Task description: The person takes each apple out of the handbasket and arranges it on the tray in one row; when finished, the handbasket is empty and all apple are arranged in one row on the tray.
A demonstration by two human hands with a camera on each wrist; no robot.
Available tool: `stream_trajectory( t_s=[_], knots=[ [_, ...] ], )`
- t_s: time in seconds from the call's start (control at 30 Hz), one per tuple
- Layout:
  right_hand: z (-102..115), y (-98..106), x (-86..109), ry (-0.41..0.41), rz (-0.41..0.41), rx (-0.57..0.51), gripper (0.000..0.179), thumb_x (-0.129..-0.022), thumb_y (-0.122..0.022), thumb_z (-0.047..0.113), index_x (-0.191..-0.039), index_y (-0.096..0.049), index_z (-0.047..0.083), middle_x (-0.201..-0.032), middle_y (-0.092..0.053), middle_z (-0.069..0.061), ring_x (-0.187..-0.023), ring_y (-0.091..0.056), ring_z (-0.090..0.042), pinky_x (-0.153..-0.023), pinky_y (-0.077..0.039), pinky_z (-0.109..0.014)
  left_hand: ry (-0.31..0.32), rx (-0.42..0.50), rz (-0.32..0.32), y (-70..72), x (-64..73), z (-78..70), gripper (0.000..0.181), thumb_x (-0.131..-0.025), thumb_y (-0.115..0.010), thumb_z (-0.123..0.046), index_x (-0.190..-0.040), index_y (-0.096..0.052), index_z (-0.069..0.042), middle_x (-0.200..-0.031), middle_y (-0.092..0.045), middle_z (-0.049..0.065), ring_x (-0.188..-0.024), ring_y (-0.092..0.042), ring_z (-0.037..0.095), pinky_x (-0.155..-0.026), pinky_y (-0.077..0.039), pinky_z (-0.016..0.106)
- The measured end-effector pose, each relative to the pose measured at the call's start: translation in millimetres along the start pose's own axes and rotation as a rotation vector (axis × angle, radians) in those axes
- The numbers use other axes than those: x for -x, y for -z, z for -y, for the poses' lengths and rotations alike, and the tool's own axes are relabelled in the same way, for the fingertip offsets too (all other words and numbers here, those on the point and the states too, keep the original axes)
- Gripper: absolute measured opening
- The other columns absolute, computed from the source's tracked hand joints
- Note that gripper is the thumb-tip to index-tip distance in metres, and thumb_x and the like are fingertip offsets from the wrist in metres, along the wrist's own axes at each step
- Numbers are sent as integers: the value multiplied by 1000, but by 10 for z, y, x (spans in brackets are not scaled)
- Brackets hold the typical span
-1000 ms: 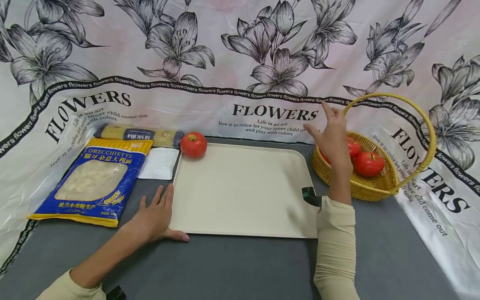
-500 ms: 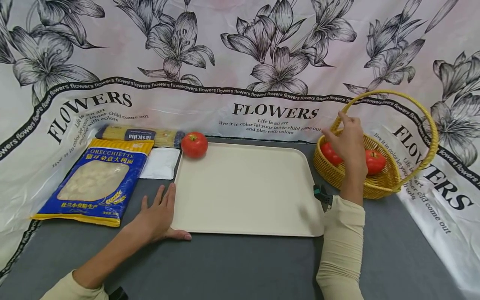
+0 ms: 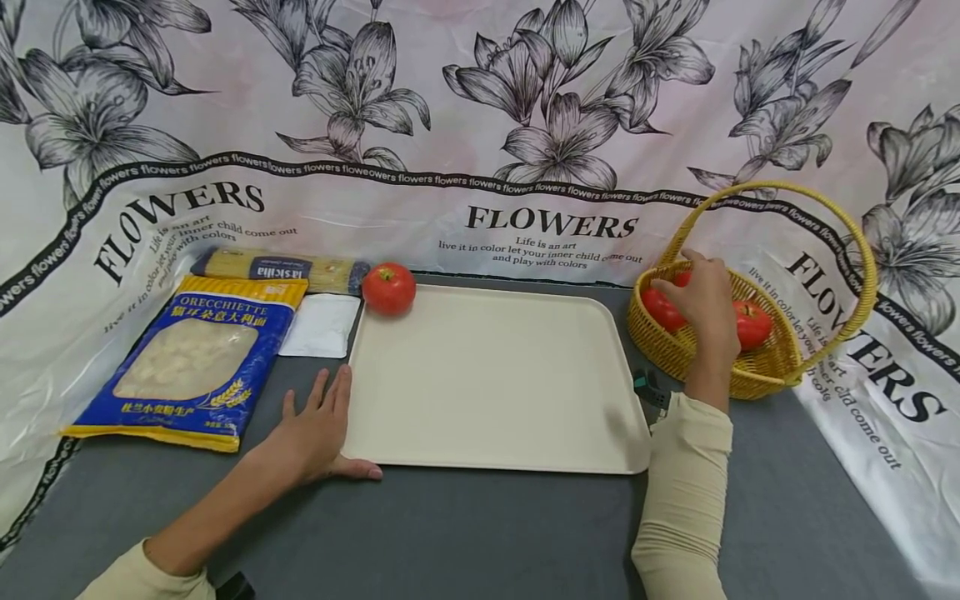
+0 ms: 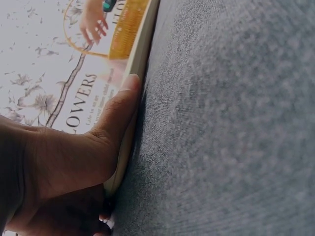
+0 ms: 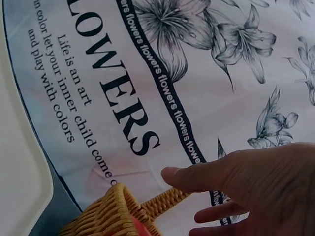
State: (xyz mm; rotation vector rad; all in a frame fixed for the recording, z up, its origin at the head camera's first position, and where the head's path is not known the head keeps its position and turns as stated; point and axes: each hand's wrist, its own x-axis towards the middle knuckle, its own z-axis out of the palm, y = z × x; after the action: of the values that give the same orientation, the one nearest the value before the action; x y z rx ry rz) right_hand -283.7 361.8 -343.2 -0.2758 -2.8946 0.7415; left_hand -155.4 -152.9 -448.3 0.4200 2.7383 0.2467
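Observation:
My left hand (image 3: 311,433) rests at the front left corner of a cream rectangular tray (image 3: 495,383), fingers spread along its left side. In the left wrist view the thumb (image 4: 120,108) lies against the tray's front edge. Over a yellow wicker basket (image 3: 750,387) hovers my right hand (image 3: 711,300), inside the arch of the handle (image 3: 862,250), fingers bent loosely downward. Red tomatoes lie in the basket; one tomato (image 3: 658,310) shows left of the hand and another tomato (image 3: 752,325) right of it. The right wrist view shows thumb (image 5: 197,178) and fingers apart, holding nothing.
A single tomato (image 3: 388,290) sits at the tray's back left corner. Left of the tray lie a blue and yellow orecchiette bag (image 3: 183,362), a long pasta packet (image 3: 281,271) and a small white packet (image 3: 321,325). A floral-printed sheet (image 3: 420,200) rises behind the grey surface.
My right hand has moved right and down from beside the basket's handle to over the tomatoes, its fingers bending downward. The left hand stays on the tray's corner.

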Motion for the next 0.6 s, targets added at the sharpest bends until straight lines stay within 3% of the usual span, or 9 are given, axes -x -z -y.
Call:
stream_trajectory(
  t_s=[0.37, 0.6],
  knots=[
    [-89, -36, -52, 6, 163, 65, 80, -99, -71, 23, -159, -29, -9, -159, -31, -41, -147, -28, -58, -122, -27, -72, 4, 3, 11, -11, 11, 15, 154, -68, -74, -85, -163, 1, 10, -171, -13, 35, -158, -8, 57, -115, -12, 86],
    [-117, -81, -77, 46, 199, 133, 78, -98, -69, 23, -155, -31, -15, -155, -34, -44, -146, -28, -59, -123, -25, -71, 2, 2, 5, -6, 18, 19, 154, -69, -76, -83, -163, 2, 10, -171, -12, 35, -158, -8, 58, -115, -12, 86]
  ],
)
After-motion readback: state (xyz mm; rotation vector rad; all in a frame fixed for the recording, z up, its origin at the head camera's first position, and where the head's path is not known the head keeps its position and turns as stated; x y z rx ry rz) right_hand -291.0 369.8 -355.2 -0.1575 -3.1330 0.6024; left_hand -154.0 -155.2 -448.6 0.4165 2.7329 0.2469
